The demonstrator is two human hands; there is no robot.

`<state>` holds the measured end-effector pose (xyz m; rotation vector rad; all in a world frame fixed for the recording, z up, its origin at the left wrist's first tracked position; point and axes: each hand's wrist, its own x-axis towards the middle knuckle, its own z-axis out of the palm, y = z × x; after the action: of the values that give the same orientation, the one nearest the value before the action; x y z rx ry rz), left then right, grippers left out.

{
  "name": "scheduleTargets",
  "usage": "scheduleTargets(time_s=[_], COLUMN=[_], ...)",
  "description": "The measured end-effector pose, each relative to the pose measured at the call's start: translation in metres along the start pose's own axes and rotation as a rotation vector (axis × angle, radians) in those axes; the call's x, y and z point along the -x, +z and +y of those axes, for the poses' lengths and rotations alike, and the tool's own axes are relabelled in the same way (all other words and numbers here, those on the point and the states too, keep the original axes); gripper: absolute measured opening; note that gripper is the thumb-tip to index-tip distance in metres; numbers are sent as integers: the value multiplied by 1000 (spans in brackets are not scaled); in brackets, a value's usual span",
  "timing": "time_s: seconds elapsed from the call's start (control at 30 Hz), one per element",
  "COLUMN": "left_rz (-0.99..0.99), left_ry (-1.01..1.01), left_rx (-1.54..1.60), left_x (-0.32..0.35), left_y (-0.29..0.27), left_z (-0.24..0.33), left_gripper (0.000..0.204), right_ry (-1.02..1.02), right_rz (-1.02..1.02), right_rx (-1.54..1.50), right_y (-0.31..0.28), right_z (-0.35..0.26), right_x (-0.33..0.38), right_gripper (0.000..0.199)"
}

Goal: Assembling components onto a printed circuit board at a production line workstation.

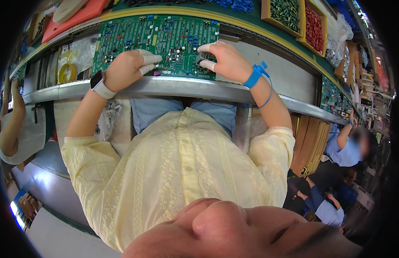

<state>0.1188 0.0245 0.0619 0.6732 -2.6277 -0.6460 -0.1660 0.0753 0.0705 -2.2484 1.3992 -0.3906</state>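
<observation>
A wide green circuit board (179, 36), dotted with small blue, red, black and white parts, lies on the rail-edged bench before me. My left hand (130, 66) rests over its left-middle part, white covers on the fingertips, fingers apart, with nothing visible between them. A small purple piece (157, 73) sits near these fingertips at the board's near edge. Over the right part, my right hand (225, 59), also with white fingertip covers, has its thumb and fingers around a small dark and silvery component (203, 56) at the board's surface. A blue wrist strap (253, 77) circles the right wrist.
A metal rail (165, 87) runs along the bench's near side. Beyond the board stand boxes of green parts (285, 15) and red parts (313, 30). A yellow tape roll (67, 73) lies at left. Another circuit board (334, 96) and co-workers are at right; another person's arm (15, 116) shows at left.
</observation>
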Motion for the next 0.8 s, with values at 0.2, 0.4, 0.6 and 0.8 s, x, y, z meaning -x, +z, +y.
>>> scheduleTargets(time_s=[0.2,0.4,0.6,0.8], left_rz=[231,240,267,340], left_ry=[-257,-642,-792,-744], left_rx=[190,-156,-285,-3], left_x=[32,87,127,117], left_y=[-35,-61,-48,-37], left_z=[-7,-60,-105,-106], left_gripper=[38,44,45,46], right_ry=[-16,-40,-36,-74], right_rz=[-97,-111,-110,-90], right_rx=[153,189,211,257], right_y=[-2,-2,-2,2], right_z=[-6,-7,-9,-5], right_x=[-7,-9,-9,-5], right_gripper=[34,34,33,33])
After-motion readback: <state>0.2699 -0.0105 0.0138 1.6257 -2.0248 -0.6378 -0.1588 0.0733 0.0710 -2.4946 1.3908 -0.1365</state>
